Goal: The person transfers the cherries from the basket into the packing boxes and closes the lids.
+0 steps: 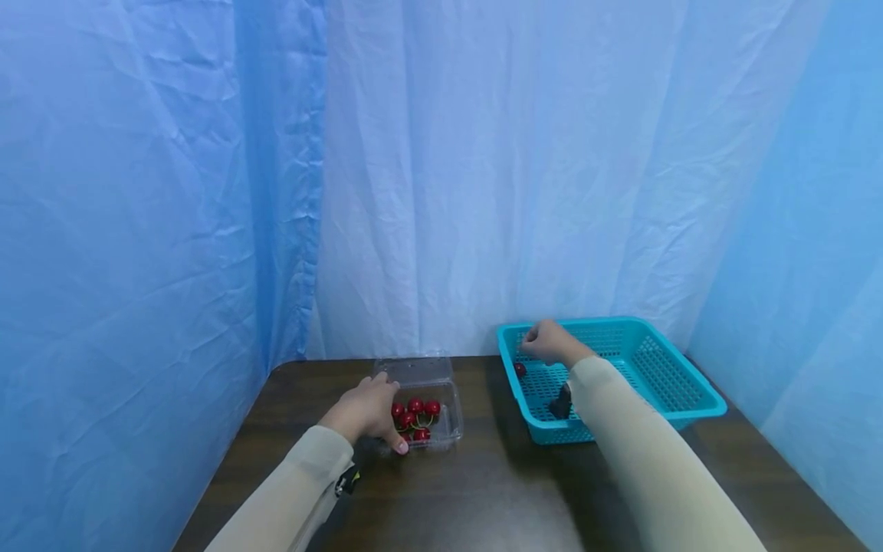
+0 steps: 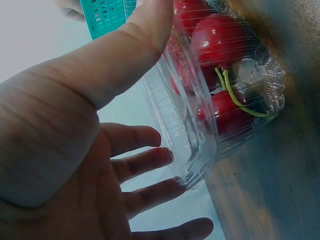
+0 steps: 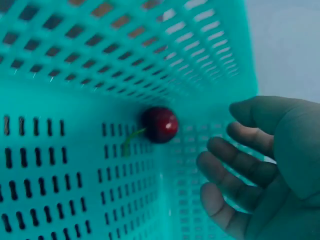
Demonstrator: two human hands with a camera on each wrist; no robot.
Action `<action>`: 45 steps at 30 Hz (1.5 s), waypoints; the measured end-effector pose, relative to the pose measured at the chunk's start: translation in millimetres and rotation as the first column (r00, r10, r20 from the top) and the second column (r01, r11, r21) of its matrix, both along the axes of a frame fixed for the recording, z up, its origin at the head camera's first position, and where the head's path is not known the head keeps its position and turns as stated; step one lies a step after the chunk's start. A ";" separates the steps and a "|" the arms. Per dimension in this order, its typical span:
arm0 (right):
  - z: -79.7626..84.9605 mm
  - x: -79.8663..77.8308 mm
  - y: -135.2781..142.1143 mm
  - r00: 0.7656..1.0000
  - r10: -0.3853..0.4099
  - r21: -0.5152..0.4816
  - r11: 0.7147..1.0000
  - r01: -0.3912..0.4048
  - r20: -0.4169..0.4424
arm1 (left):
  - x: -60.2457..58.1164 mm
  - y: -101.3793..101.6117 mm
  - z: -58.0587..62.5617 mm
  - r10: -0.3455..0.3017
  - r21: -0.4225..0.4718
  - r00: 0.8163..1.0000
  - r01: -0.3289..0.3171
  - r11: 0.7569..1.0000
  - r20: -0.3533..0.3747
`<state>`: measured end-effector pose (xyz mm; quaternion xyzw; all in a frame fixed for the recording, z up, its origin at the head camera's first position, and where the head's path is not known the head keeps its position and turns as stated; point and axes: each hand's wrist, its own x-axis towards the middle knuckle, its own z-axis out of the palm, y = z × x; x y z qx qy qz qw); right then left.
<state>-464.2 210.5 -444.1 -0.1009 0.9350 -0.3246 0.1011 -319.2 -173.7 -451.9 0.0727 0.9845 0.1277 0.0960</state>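
Note:
At the left of the table is a clear plastic clamshell container [image 1: 451, 418] with its lid [image 1: 414, 371] folded back. Several red cherries [image 1: 415, 405] lie in it, some with green stems. My left hand [image 1: 366, 410] holds the container's left end, thumb at the near side and fingers toward the back; in the left wrist view its fingertips meet the plastic edge. Over the left part of a turquoise basket [image 1: 690, 391], my right hand [image 1: 548, 342] has loosely bent fingers with nothing between them. One stemmed cherry [image 3: 159, 124] rests in the basket's corner, apart from those fingers.
Both containers stand on a dark wooden table [image 1: 483, 498], the basket to the right. Its slotted walls rise around the right hand. Blue-white curtains [image 1: 483, 176] hang behind the table and along both sides.

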 end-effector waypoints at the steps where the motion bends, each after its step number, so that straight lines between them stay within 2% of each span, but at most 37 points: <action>1: -2.0 -0.8 0.9 1.000 -0.006 0.008 1.000 0.006 0.007 | -0.2 0.2 -0.1 -0.001 -0.002 1.000 0.001 1.000 0.000; 6: -10.3 -3.3 0.4 1.000 -0.003 0.051 0.999 0.003 0.000 | -2.7 0.0 -2.1 0.001 -0.009 1.000 -0.001 1.000 0.011; 14: -17.4 -6.2 -6.5 0.999 -0.010 0.146 0.989 0.002 0.051 | -7.4 -0.2 -5.9 -0.002 -0.015 1.000 0.002 1.000 0.012; 20: -20.1 -5.3 -9.9 0.995 0.032 0.149 0.988 -0.046 0.095 | -6.7 0.4 -5.1 0.001 -0.014 1.000 -0.001 1.000 0.013; 28: -16.7 2.5 -14.6 0.992 0.087 0.158 0.982 -0.100 0.090 | -6.2 0.1 -4.7 0.000 -0.018 1.000 0.000 1.000 0.012; 36: -15.3 7.4 -16.0 0.992 0.080 0.169 0.981 -0.096 0.097 | -6.0 1.7 -3.0 0.000 -0.017 1.000 0.000 1.000 0.010; 45: -15.4 9.4 -18.2 0.986 0.077 0.168 0.981 -0.101 0.147 | -3.9 1.2 -1.1 0.003 -0.017 1.000 -0.003 1.000 0.015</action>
